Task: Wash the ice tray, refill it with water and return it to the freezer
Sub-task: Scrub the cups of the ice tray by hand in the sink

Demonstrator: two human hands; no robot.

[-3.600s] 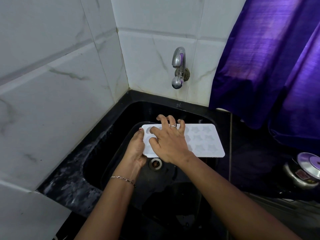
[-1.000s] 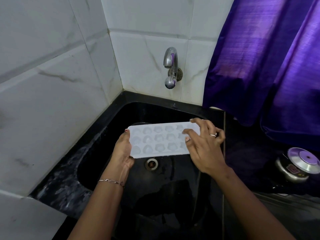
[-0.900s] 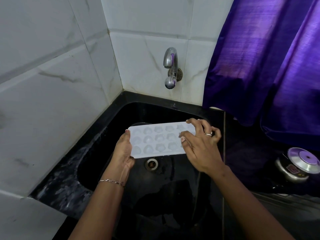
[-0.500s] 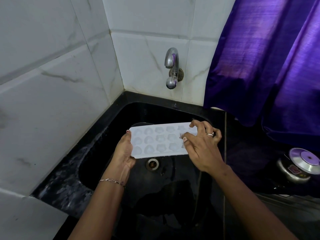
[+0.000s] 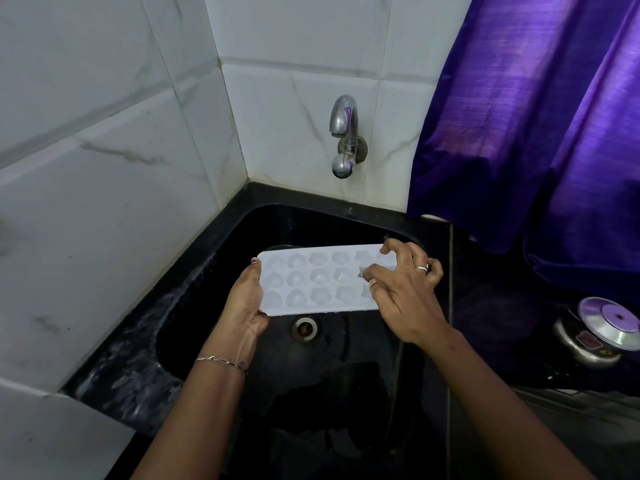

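**Tray [image 5: 311, 282] held over sink [image 5: 311, 223]**

Nearest us, a bracelet [image 5: 221, 361] circles the left wrist. The left hand [image 5: 247, 299] clasps the tray's left end, its fingers mostly hidden beneath. The right hand [image 5: 405, 296] curls over the right end, thumb and fingertips on the moulds, and it hides that end from us. The tray hangs moulds-up above the drain [image 5: 304, 328]. We cannot tell whether the moulds hold water. Beyond is the tap [image 5: 344, 133]. To the right are a curtain [image 5: 536, 133] and a pot [image 5: 602, 330] cut off by the frame.
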